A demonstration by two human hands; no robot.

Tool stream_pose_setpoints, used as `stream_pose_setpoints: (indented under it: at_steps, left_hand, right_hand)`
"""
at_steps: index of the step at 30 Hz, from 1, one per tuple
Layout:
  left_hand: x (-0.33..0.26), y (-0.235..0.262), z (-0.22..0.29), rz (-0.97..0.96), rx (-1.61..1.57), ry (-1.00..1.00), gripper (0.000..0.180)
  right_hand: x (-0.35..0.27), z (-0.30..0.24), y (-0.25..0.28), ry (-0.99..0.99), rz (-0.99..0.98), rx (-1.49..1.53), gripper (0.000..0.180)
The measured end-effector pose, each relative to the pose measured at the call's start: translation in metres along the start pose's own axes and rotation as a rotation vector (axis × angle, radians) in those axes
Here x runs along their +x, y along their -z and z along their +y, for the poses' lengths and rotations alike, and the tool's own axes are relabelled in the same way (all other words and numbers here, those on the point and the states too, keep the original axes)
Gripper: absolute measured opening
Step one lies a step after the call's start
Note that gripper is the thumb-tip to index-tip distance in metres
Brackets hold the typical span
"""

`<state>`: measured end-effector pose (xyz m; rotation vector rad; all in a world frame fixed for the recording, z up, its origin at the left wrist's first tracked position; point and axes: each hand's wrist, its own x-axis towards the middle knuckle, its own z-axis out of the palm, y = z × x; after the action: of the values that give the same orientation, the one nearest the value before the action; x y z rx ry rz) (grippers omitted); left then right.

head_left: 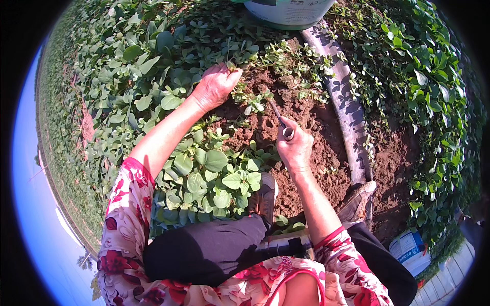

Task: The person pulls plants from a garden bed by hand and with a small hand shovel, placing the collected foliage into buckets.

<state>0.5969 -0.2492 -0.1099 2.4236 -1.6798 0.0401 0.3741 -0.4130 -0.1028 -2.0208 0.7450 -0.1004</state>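
Observation:
My left hand (216,86) is closed, thumb and fingers pinched round a thin green plant (230,65) at the edge of the leafy growth. My right hand (295,145) grips a slim metal digging tool (276,109) with a hollow, tube-like handle end showing above the fist. Its narrow shaft slants up and left to the soil, and the tip is hard to make out among small weeds (254,104). Crumbly reddish-brown soil (306,120) lies around the tool. Between my forearms, a clump of broad-leaved plants (217,168) grows beside my shoe.
A white bucket (291,13) stands at the far side. A flat dark hose (343,97) runs along the soil on the right, reaching my right shoe (357,204). Dense greenery (423,81) borders it. A white and blue bag (409,251) lies at the lower right.

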Motion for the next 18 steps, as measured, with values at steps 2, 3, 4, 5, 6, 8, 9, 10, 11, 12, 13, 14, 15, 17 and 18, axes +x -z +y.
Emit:
stream_pose_setpoints:
  at_steps: [2, 3, 4, 5, 6, 8, 9, 10, 11, 12, 13, 14, 15, 17, 18]
  left_hand:
    - [-0.004, -0.004, 0.004, 0.041, -0.008, 0.102, 0.037]
    - [-0.006, 0.000, 0.003, 0.022, -0.007, 0.109, 0.039]
    - [-0.007, 0.004, 0.002, 0.004, -0.007, 0.115, 0.041]
    - [-0.005, 0.011, 0.003, -0.013, -0.009, 0.124, 0.043]
    - [0.000, 0.018, 0.002, -0.109, -0.054, 0.175, 0.051]
    - [0.012, 0.020, 0.002, -0.140, 0.051, 0.100, 0.053]
    - [0.020, 0.023, 0.004, -0.156, 0.103, 0.062, 0.054]
    - [0.028, 0.026, 0.006, -0.275, 0.072, 0.105, 0.053]
    - [0.035, 0.026, 0.003, -0.360, 0.031, 0.164, 0.053]
    - [0.039, 0.027, -0.004, -0.456, -0.005, 0.234, 0.052]
    - [0.040, 0.030, -0.012, -0.551, -0.041, 0.307, 0.052]
    - [0.043, 0.029, -0.015, -0.507, -0.058, 0.307, 0.049]
    - [0.043, 0.028, -0.014, -0.519, -0.066, 0.320, 0.049]
    - [0.046, 0.026, -0.008, -0.533, -0.084, 0.340, 0.047]
    - [0.046, 0.019, -0.002, -0.426, -0.025, 0.268, 0.045]
  right_hand:
    - [0.024, 0.001, -0.020, 0.098, 0.071, -0.042, 0.022]
    - [0.033, -0.004, -0.026, 0.104, 0.071, -0.066, 0.022]
    - [0.039, -0.004, -0.029, 0.077, 0.039, -0.036, 0.022]
    - [0.041, -0.010, -0.024, 0.022, -0.034, -0.030, 0.022]
    - [0.041, -0.010, -0.024, 0.071, -0.025, -0.045, 0.022]
    - [0.037, -0.013, -0.016, 0.162, 0.003, -0.110, 0.021]
    - [0.029, -0.015, -0.008, 0.200, 0.015, -0.153, 0.021]
    - [0.020, -0.010, -0.002, 0.094, -0.018, -0.059, 0.022]
    - [0.010, -0.002, 0.003, 0.145, 0.043, -0.061, 0.024]
    - [-0.001, 0.001, 0.003, 0.107, 0.051, -0.018, 0.026]
    - [-0.006, 0.002, 0.001, 0.069, 0.055, 0.025, 0.027]
    - [-0.002, 0.005, -0.001, 0.065, 0.047, 0.023, 0.027]
    - [0.005, 0.005, -0.006, 0.079, 0.024, 0.006, 0.027]
    - [0.036, 0.001, -0.019, 0.108, -0.016, -0.034, 0.027]
    - [0.055, 0.000, -0.028, 0.110, 0.011, -0.050, 0.027]
